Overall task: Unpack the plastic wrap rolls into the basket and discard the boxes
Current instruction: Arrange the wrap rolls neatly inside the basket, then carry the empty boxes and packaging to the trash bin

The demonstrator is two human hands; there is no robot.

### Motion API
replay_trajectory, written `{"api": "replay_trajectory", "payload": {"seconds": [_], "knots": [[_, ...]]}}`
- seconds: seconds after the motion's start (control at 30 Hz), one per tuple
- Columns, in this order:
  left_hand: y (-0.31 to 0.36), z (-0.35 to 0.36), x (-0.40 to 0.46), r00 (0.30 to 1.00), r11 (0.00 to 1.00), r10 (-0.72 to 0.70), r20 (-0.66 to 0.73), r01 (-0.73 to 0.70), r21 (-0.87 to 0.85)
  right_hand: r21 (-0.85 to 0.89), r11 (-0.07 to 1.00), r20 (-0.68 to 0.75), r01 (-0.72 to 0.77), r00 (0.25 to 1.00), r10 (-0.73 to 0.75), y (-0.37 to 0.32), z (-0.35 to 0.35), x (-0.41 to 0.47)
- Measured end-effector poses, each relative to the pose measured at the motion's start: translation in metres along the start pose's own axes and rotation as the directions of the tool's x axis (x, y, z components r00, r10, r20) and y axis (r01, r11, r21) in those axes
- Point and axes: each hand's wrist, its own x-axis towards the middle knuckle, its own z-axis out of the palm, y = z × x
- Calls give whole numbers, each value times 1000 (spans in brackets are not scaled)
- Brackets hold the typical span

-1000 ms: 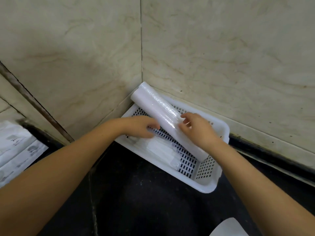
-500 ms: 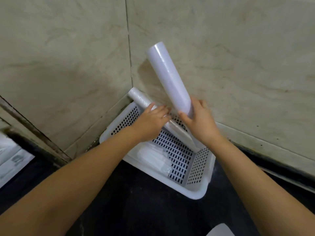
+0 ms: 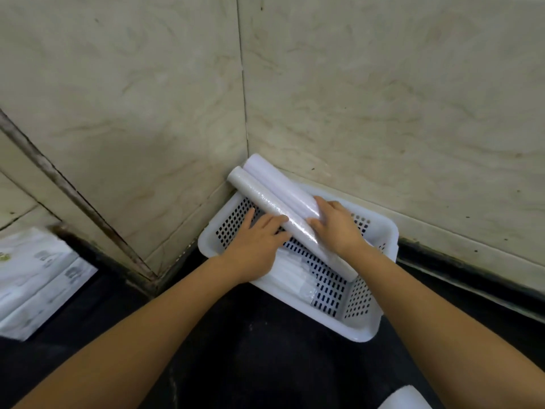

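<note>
A white perforated basket sits in the wall corner on the dark counter. Two plastic wrap rolls lie slanted side by side across it, their far ends propped on the rim at the corner. The nearer, glossy roll runs down to the basket's right inner wall. The farther, smoother roll lies behind it. My right hand rests over the farther roll's near end, fingers curled on it. My left hand lies flat with fingertips touching the nearer roll. A flat pack of white items lies on the basket floor.
Marble wall tiles close in the corner behind the basket. White printed boxes lie at the left edge on the counter. A white curved object shows at the bottom edge. Dark counter spreads in front of the basket.
My right hand brought the second roll down from upright against the wall and laid it in the basket beside the first. My left hand stayed on the first roll.
</note>
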Motion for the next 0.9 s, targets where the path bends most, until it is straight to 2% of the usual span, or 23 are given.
{"api": "replay_trajectory", "payload": {"seconds": [0.17,0.23,0.37,0.47,0.53,0.6,0.67,0.77,0.83,0.9], "knots": [[1,-3,-1,999,1000,-3,45,4,-29,-240,970,-4,-31,1000,31,-4,-10,-5],[4,-9,-2,996,999,-15,90,20,-49,-277,960,29,-50,998,60,-6,-22,-13],[15,-27,-10,996,990,-13,87,25,-141,-239,970,-35,-45,999,38,-5,-59,-45],[38,-38,-22,999,967,52,14,-47,-250,-123,990,-60,-62,997,55,5,-84,-93],[65,-46,-33,994,938,104,16,-93,-334,-93,991,-39,-98,995,95,18,-95,-131],[98,-52,-49,987,910,159,29,-135,-393,-89,984,13,-154,988,156,34,-101,-171],[130,-57,-68,978,881,208,24,-177,-438,-134,964,142,-229,958,248,54,-100,-209],[166,-57,-104,965,832,258,53,-194,-520,-269,920,389,-284,842,373,84,-87,-263],[183,-53,-129,952,828,278,130,-169,-535,-323,895,472,-307,768,434,100,-75,-296],[198,-44,-153,915,840,275,294,-80,-537,-320,884,492,-340,738,462,114,-65,-325]]}}
